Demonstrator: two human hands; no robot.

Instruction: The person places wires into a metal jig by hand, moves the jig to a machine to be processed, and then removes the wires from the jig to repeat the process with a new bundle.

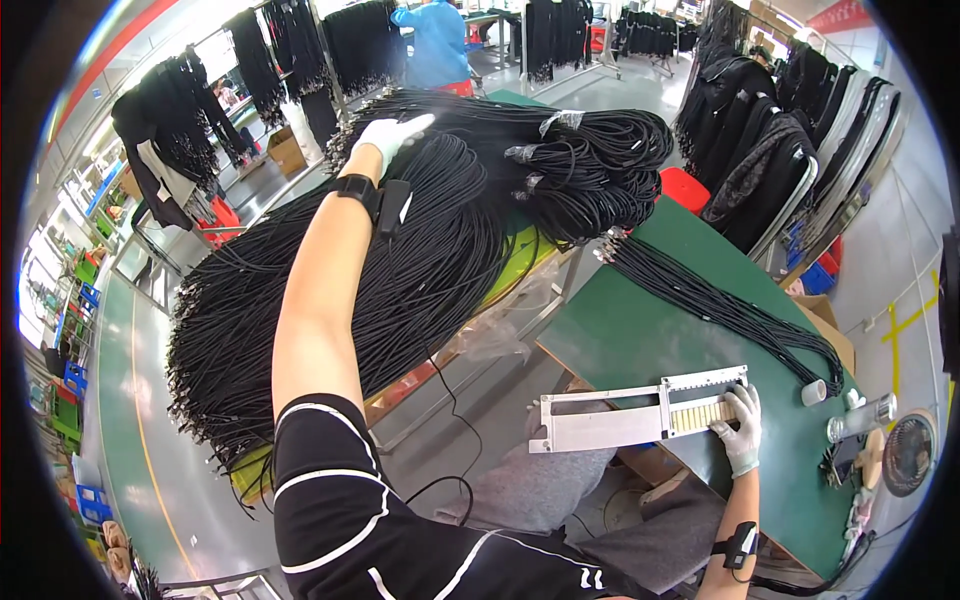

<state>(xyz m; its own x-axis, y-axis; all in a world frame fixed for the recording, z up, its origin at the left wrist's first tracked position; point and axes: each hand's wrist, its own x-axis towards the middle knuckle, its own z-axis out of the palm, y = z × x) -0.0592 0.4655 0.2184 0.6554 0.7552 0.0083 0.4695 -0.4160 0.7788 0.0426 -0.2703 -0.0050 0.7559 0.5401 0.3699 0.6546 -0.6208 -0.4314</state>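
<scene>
My left arm stretches out over a large heap of black cables (420,260). At the heap's far side my left hand (395,138), in a white glove, lies over the cables with its fingers stretched out; nothing shows in it. My right hand (740,430), also gloved, grips the right end of a long silvery metal frame (600,430). This frame has slots, a plain plate at its left and a row of pale strips near my right fingers. It extends from the green table's edge out over my lap.
Tied cable coils (600,170) lie at the heap's right. The green table (620,320) carries a loose cable bundle (730,305), a white roll (813,392), a clear jar (862,418) and a small fan (910,455). Racks of black cables and a person in blue (437,45) stand behind.
</scene>
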